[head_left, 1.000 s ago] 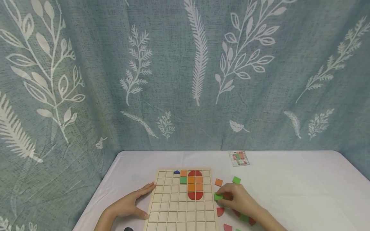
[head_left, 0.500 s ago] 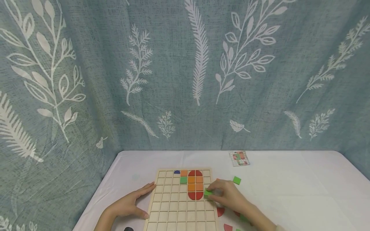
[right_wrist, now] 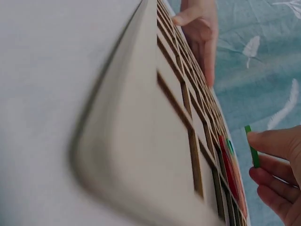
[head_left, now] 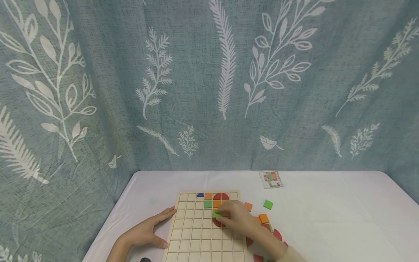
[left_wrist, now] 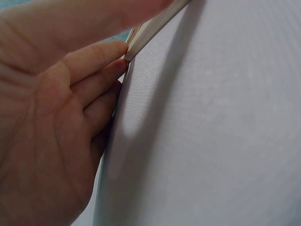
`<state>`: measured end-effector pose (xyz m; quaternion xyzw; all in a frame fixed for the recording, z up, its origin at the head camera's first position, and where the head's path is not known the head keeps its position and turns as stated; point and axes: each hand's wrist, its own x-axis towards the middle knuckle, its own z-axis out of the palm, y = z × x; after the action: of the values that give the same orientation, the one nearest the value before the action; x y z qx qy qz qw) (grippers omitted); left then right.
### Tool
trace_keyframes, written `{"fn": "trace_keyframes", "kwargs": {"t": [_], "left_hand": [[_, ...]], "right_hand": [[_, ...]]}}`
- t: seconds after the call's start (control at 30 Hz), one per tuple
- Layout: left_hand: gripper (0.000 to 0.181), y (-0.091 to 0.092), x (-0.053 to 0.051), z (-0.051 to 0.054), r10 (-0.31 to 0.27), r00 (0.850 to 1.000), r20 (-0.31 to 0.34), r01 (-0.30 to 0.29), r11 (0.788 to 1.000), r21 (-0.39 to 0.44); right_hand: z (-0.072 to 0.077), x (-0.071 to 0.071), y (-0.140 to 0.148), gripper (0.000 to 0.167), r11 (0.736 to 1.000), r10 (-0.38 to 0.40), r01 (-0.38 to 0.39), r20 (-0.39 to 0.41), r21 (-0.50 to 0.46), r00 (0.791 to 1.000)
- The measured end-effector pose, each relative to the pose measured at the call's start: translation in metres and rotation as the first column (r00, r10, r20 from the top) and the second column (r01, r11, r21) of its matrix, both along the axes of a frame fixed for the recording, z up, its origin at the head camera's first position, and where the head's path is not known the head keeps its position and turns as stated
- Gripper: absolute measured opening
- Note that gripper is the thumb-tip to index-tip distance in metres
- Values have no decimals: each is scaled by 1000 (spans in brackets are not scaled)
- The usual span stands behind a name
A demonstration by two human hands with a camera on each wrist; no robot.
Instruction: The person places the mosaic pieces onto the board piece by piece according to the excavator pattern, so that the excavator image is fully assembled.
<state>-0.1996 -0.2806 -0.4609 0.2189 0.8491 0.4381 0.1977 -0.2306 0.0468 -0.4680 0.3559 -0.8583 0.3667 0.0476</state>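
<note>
My right hand (head_left: 237,218) pinches a green square tile (right_wrist: 252,147) between thumb and fingers, above the orange and red tiles of the wooden grid board (head_left: 196,234). In the right wrist view that tile is tilted on edge, clear of the board. My left hand (head_left: 144,231) rests beside the board's left edge, thumb and fingers spread and touching it; the left wrist view shows its fingertips against the board's side. On the board sit a blue half-round tile (head_left: 200,195), an orange square (head_left: 208,196), a green square (head_left: 207,204) and red curved tiles (head_left: 220,197). My right hand hides some orange tiles.
Loose tiles lie right of the board: an orange square (head_left: 263,218), a green square (head_left: 268,204), a red curved piece (head_left: 277,234) and several more, some under the right forearm. A small pattern card (head_left: 271,179) lies farther back. A dark object (head_left: 145,259) shows at the front edge.
My right hand has carried the green tile leftward from the table at the board's right side to over the filled cells. My left hand has stayed still.
</note>
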Motion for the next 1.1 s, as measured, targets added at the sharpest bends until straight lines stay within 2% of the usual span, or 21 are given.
{"fn": "trace_keyframes", "kwargs": {"t": [0.13,0.27,0.53,0.87,1.1], "left_hand": [[94,0,1,0,6,1000,4,-6,1000,5],[94,1,1,1,7,1000,13,-7,1000,9],[95,3,0,3,4,1000,12,-4,1000,14],[95,4,0,4,16,1000,24,-15,1000,-25],[96,3,-2,2,11,999,43,-11,1000,8]], "right_hand": [[2,-2,-12,16,993,-48,50,-27,102,998],[1,-2,-22,15,982,-56,68,-76,174,996],[0,-4,-30,13,981,-40,59,-105,185,994],[3,-7,-37,11,971,-54,71,-81,230,995],[6,-5,-43,6,955,-25,51,-91,292,996]]}}
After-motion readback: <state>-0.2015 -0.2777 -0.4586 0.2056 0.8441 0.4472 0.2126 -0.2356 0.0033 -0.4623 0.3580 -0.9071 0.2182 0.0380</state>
